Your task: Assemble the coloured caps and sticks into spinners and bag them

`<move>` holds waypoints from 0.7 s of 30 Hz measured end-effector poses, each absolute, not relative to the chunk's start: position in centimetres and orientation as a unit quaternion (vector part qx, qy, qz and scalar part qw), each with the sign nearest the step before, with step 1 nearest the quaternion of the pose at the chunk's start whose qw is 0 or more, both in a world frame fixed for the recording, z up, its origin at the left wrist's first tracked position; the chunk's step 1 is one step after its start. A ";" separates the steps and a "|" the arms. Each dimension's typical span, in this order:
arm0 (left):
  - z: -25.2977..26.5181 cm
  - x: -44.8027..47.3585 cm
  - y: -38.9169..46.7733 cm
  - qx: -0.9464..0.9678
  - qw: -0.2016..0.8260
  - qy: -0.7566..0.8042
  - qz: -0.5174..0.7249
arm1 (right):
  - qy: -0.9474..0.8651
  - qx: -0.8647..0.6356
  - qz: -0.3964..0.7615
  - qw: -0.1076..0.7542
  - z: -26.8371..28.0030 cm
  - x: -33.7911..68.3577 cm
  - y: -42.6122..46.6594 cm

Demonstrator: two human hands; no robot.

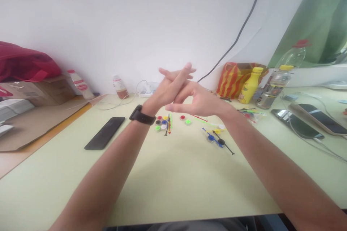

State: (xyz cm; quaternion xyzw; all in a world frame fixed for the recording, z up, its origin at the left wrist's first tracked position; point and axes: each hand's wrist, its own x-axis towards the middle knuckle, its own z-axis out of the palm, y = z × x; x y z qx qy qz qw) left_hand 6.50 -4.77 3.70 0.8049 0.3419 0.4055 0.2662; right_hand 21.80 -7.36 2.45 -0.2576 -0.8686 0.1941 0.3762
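My left hand, with a black watch on the wrist, is raised over the table with its fingers stretched out. My right hand meets it, the fingers of both crossing and partly hiding each other. The right thumb points left. Neither hand shows an object in it. Below on the table lie small round pieces such as a red disc and a green disc, and coloured arrow pointers. A black arrow spinner rests beside a blue arrow spinner, nearer the right forearm.
A black phone lies left on the table. Cardboard and small bottles stand farther left. A striped bag, a yellow bottle, clear bottles and cabled phones are at right. A wall is behind.
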 end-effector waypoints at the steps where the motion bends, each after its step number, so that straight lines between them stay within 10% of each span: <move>1: 3.8 6.3 -4.6 0.800 0.275 0.372 0.381 | -0.879 -0.265 0.164 0.362 2.3 21.9 -7.4; 14: 0.4 7.2 -2.3 0.831 0.220 0.454 0.235 | -0.864 -0.481 0.088 0.122 -0.5 21.2 -6.4; 21: 0.3 6.8 -1.9 0.855 0.206 0.432 0.198 | -0.887 -0.431 0.103 0.133 -1.5 20.9 -5.5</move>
